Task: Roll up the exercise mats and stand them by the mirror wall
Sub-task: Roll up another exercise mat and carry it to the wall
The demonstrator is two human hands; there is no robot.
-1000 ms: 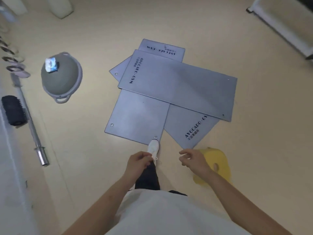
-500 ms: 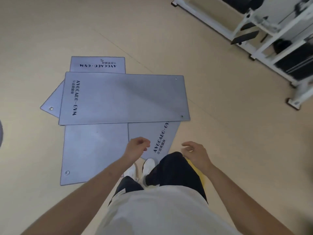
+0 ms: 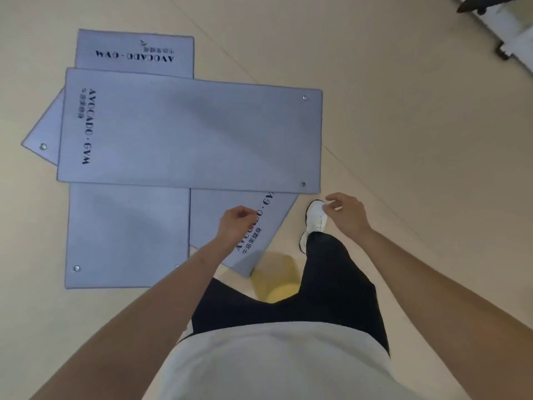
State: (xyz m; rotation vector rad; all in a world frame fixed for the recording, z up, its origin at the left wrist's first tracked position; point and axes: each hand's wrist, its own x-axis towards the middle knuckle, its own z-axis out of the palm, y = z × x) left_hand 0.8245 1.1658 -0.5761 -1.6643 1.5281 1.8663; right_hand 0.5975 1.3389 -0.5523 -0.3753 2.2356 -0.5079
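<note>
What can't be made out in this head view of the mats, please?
All in the head view:
1. Mat count: the top mat covers the ones beneath, so whether the far and near pieces are one mat is unclear.
2. Yellow object: mostly hidden by the trouser leg.
3. White frame: cut off by the top right edge.
4. Mirror wall: out of view.
5. Lettering on the angled mat: partly behind the left hand.

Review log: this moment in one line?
mats: unrolled, overlapping | left hand: empty | right hand: empty | rolling: not started
</note>
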